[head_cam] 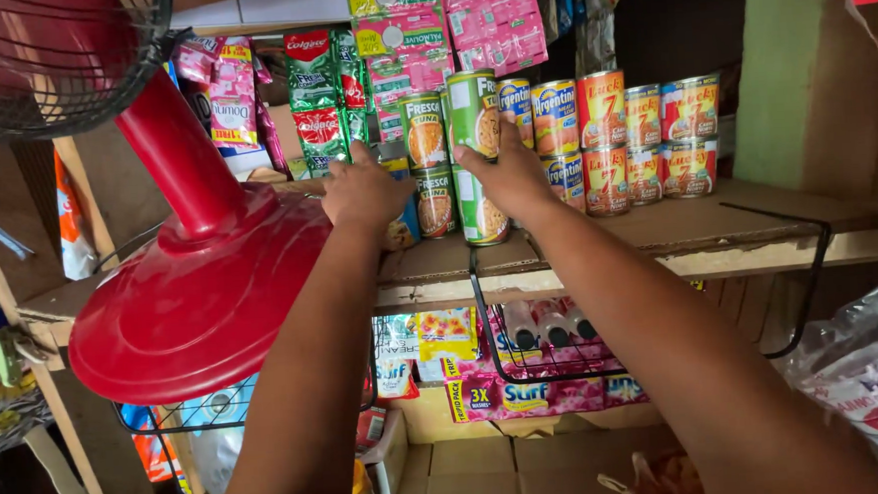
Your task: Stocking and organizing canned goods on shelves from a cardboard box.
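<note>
Overhead, wooden shelf (738, 223) – right hand (510, 173) gripping green can (474, 115); left hand (364, 191) half-curled, empty.

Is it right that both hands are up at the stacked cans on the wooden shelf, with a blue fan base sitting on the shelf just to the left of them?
Not quite: the fan base is red, not blue, as the head view shows. The rest holds: the left hand and the right hand are both up at the stacked cans on the wooden shelf, with the base just left of them.
</note>
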